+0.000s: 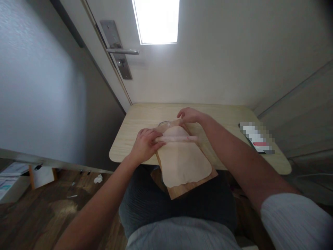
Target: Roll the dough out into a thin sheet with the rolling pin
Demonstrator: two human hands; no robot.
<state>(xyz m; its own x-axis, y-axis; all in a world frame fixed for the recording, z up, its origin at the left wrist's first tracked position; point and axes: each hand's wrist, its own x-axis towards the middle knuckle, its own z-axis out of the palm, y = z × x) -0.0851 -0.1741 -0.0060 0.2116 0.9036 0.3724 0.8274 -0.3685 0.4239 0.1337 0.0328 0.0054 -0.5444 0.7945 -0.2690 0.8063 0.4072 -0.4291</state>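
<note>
A thin, pale sheet of dough lies spread over a wooden cutting board, which juts past the near edge of the table. Across the far part of the sheet rests a light rolling pin. My left hand is closed around the pin's left end, thumb on the near side. Beyond the pin, my right hand is at the board's far edge, its fingers bent and apart from the thumb. Whether those fingertips touch the board is hard to tell. A metal handle loop shows at the board's far end.
The light wooden table stands against a door with a metal lever handle. A phone-like object, partly blurred out, lies on the table's right side. Crumpled white paper is on the floor at left, near a box.
</note>
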